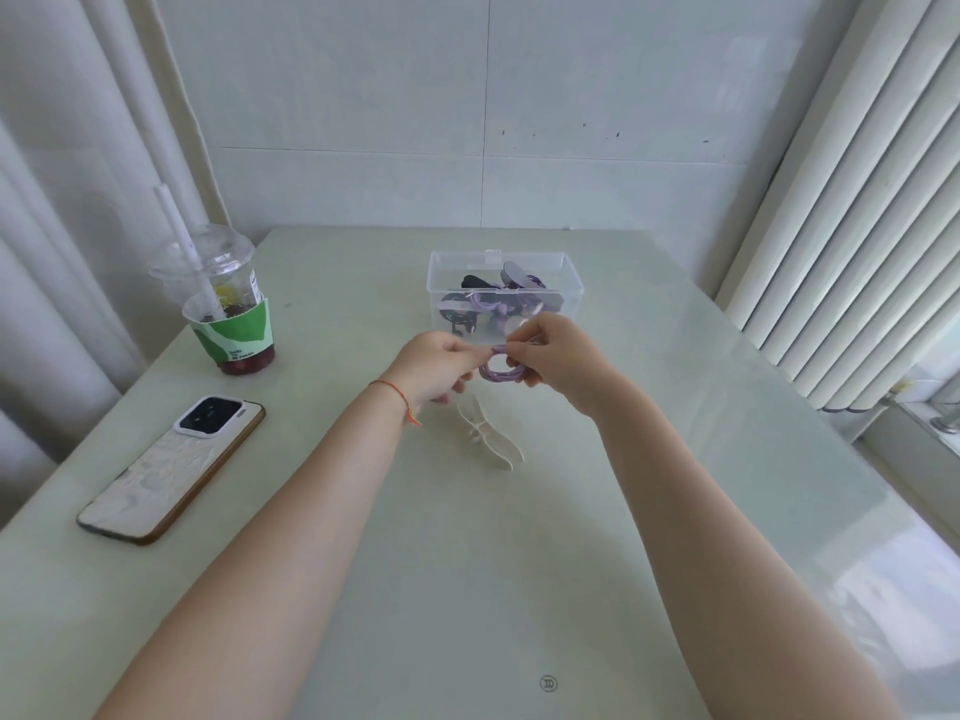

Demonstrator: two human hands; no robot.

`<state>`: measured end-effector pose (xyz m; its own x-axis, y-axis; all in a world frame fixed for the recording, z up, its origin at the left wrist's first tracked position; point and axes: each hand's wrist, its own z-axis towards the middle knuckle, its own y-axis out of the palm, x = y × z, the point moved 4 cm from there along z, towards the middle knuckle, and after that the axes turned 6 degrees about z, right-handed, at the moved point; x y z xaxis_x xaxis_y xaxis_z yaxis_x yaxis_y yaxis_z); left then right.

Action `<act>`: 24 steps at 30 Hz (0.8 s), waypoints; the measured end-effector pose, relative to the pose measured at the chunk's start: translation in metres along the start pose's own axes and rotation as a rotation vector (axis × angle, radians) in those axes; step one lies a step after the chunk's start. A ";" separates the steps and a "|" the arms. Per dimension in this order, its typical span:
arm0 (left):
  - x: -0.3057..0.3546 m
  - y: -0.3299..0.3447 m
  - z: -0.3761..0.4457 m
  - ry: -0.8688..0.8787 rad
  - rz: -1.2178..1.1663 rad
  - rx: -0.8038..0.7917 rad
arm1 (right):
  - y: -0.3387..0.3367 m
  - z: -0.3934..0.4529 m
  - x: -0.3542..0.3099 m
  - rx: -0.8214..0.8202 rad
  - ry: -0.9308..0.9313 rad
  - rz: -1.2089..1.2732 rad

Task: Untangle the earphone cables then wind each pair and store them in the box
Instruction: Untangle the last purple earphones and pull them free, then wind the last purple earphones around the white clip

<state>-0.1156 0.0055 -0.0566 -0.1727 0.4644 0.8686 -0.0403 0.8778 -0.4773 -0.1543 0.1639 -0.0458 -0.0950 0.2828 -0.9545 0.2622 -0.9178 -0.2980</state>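
Observation:
A purple earphone cable (493, 370), wound into a small coil, hangs in the air between my hands just in front of the box. My left hand (434, 368) pinches the cable at the top of the coil. My right hand (553, 356) grips the coil's right side with curled fingers. The clear plastic box (569, 283) stands open behind them and holds several purple and black earphone pieces. A white cable-winder clip (491, 433) lies on the table below my hands.
A phone (171, 470) lies face down at the left on the pale table (467, 589). A plastic drink cup (228, 304) with a straw stands at the back left. Tiled wall behind, a ribbed radiator at the right.

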 end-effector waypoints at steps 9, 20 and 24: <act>-0.002 0.016 -0.017 -0.066 0.594 -0.239 | 0.000 -0.007 0.022 0.107 0.052 0.214; -0.022 0.021 -0.008 0.188 0.437 -0.018 | -0.002 -0.016 0.035 0.081 0.061 0.434; -0.026 0.016 -0.008 0.209 0.551 0.149 | 0.000 -0.018 0.035 0.046 0.062 0.461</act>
<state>-0.1037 0.0078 -0.0860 -0.0107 0.8723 0.4888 -0.1403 0.4826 -0.8645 -0.1402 0.1788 -0.0797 0.0795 -0.1421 -0.9867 0.2209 -0.9627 0.1565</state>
